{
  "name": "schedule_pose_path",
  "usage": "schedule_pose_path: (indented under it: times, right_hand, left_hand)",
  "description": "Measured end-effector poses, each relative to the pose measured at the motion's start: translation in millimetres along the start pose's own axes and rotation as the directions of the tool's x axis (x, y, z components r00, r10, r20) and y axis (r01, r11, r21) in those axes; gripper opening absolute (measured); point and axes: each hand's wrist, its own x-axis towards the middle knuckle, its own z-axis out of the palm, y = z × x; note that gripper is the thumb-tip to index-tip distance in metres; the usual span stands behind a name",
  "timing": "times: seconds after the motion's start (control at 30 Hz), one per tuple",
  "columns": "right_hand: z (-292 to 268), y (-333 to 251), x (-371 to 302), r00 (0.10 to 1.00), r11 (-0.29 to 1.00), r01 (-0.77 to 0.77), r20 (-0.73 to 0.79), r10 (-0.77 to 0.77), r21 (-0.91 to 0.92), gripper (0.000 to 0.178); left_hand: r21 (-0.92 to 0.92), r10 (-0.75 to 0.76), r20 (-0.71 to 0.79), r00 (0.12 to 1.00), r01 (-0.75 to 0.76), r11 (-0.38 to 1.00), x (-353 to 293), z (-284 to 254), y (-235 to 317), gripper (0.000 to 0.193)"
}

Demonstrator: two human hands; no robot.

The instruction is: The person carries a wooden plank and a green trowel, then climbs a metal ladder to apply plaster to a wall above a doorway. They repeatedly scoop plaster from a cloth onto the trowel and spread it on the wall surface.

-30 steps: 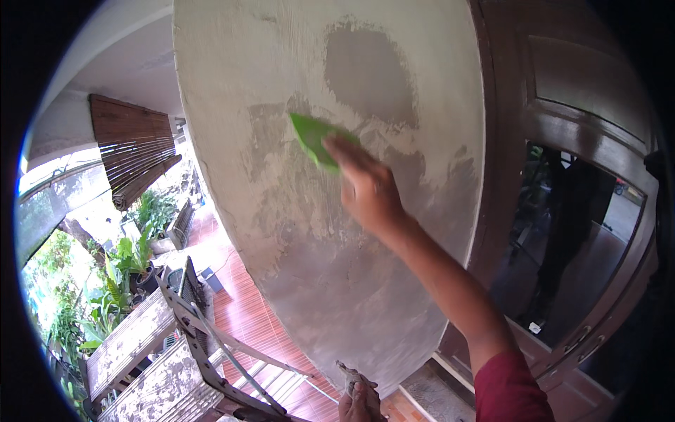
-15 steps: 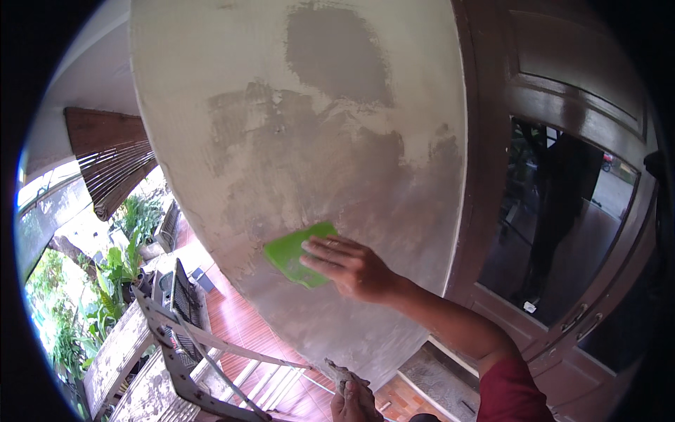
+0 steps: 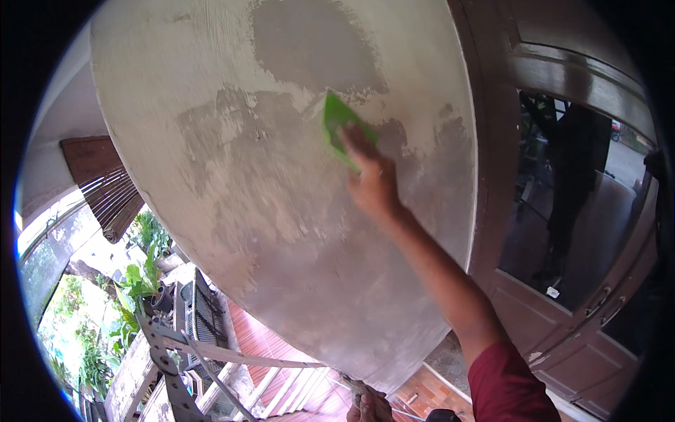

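Observation:
A pale wall [image 3: 281, 190] with uneven patches of grey-brown putty [image 3: 316, 46] fills the middle. My right hand [image 3: 373, 176] is closed round a green plastic spreader [image 3: 337, 126]. The spreader is tilted edgewise at the wall, just below the upper grey patch, and blurred by motion; I cannot tell whether its edge touches. At the lower edge my left hand [image 3: 367, 411] is closed on a grey, putty-smeared thing [image 3: 360, 387], its kind hard to make out and partly cut off by the frame.
A brown door [image 3: 562, 316] with glass panes stands at the right. Lower left are a metal-braced ladder-like frame [image 3: 239, 354], potted plants [image 3: 140, 281] and a reddish tiled floor [image 3: 256, 334]. A rolled bamboo blind [image 3: 105, 183] hangs at the left.
My right hand has swept the spreader up and slightly right across the wall, turning it from broad side to edgewise. My left hand has dropped lower and a little right in the picture. The view has shifted slightly.

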Motion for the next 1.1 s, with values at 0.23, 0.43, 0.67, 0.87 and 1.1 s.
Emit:
schedule_pose_path:
  times: [0.23,0.43,0.67,0.87,1.1]
  right_hand:
    - [28.1,-69.9,-85.9,0.924,0.966,0.244,0.281,-0.257,0.082,0.066]
    - [-15.7,-88.1,-97.9,0.887,0.917,0.082,0.391,-0.246,0.391,0.065]
    - [0.4,-61.4,-15.0,0.977,0.974,0.211,0.005,-0.212,0.082,0.066]
    - [59.7,-114.3,-80.7,0.903,0.928,0.328,0.231,-0.363,0.179,0.061]
    - [31.2,-155.8,-154.3,0.676,0.87,0.282,0.559,-0.479,0.404,0.053]
  left_hand:
    - [0.044,-0.094,0.026,0.995,0.092,0.995,0.4,3.8,11.5,0.048]
    - [-0.106,-0.238,0.062,0.969,0.243,0.964,2.4,1.4,13.7,0.046]
    - [0.054,-0.129,0.096,0.987,0.125,0.991,-0.5,-9.5,12.1,0.043]
    - [0.0,-0.04,0.113,0.993,0.041,0.999,4.0,-19.1,-6.3,0.044]
    - [-0.188,-0.032,0.084,0.996,0.047,0.981,-1.5,-20.2,-13.7,0.039]
